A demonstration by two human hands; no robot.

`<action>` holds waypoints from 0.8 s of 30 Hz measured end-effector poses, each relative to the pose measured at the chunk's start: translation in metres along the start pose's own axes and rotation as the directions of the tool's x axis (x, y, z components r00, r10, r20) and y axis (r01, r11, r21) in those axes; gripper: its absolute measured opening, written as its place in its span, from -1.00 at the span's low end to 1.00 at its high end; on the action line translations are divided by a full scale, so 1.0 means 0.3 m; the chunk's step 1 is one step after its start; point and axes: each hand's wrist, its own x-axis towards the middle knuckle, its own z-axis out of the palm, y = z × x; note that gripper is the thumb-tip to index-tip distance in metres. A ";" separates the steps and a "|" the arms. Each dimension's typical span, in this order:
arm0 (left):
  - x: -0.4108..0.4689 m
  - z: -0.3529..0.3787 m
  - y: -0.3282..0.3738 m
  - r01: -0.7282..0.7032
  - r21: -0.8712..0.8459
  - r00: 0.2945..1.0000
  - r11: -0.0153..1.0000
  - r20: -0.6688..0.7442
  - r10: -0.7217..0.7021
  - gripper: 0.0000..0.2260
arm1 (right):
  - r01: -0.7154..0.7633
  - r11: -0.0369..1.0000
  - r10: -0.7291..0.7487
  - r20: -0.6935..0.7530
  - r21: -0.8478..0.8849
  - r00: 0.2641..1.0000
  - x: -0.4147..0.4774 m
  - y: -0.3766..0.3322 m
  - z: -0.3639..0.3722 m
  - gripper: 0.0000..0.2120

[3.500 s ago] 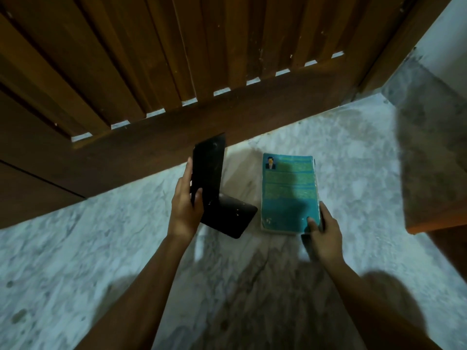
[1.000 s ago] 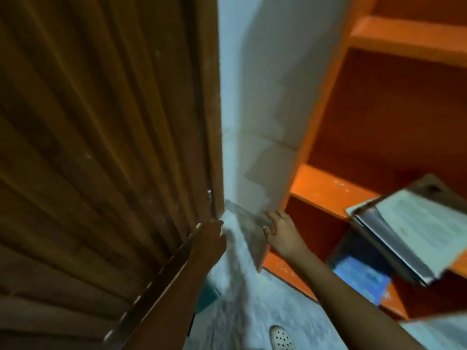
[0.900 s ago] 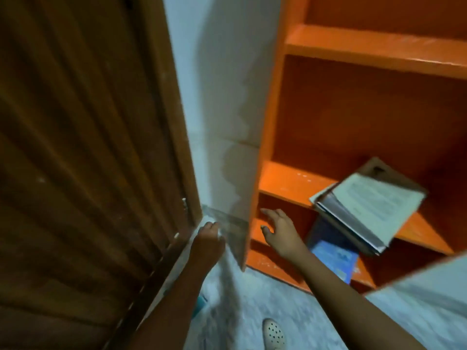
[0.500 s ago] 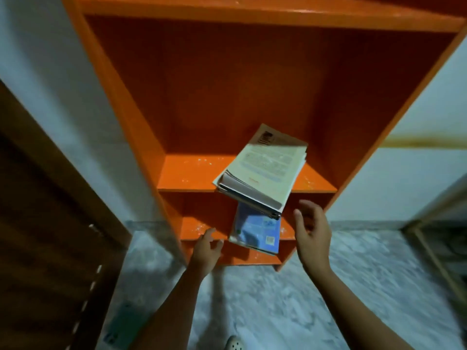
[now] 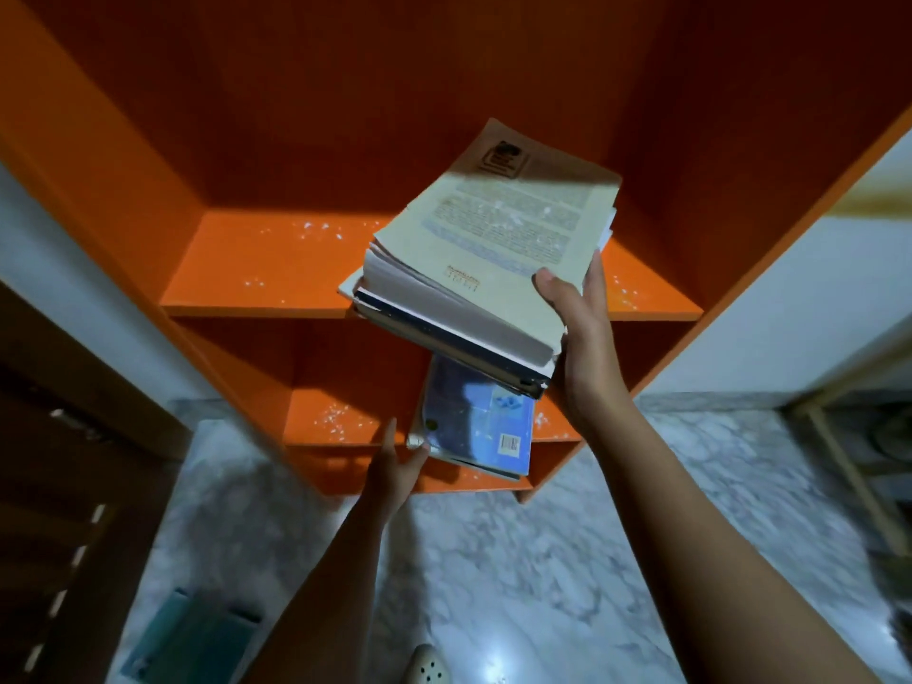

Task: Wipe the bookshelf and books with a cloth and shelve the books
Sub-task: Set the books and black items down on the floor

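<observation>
An orange bookshelf (image 5: pixel 256 278) stands in front of me, its boards speckled with white dust. A stack of books (image 5: pixel 488 269) with a cream cover on top juts out over the front edge of the middle shelf. My right hand (image 5: pixel 582 338) grips the stack's near right corner, thumb on the cover. On the lower shelf lies a blue book (image 5: pixel 478 422), also sticking out over the edge. My left hand (image 5: pixel 395 466) reaches up to that book's left corner, fingers apart and touching it. A teal book (image 5: pixel 187 639) lies on the floor at the lower left. No cloth is visible.
The floor is pale marble (image 5: pixel 543 560). A dark wooden door (image 5: pixel 59 486) is at the left. A light wooden frame (image 5: pixel 849 476) stands at the right. A white perforated shoe (image 5: pixel 427 668) shows at the bottom edge.
My view swung from the floor by the door up to the orange shelf. My right hand rose and took hold of the stack; my left hand reached the blue book.
</observation>
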 end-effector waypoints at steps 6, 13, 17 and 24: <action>0.119 0.163 -0.049 0.039 -0.274 0.999 0.961 0.004 -0.039 -0.48 | 0.065 0.998 -0.065 -0.025 0.000 0.998 0.038 0.038 -0.004 -0.12; 0.222 0.286 -0.131 -0.020 -0.474 0.993 0.880 -0.109 -0.036 -0.50 | 0.059 0.997 -0.056 -0.048 0.051 0.997 0.061 0.066 -0.008 -0.11; 0.141 0.253 -0.061 0.001 -0.481 0.994 0.877 -0.094 -0.053 -0.52 | 0.035 0.996 -0.034 -0.021 0.078 0.999 0.054 0.060 -0.004 -0.10; -0.053 0.039 0.012 -0.029 -0.423 0.987 0.906 -0.157 -0.042 -0.42 | 0.037 0.995 -0.035 -0.021 0.094 0.999 -0.082 0.023 -0.013 -0.13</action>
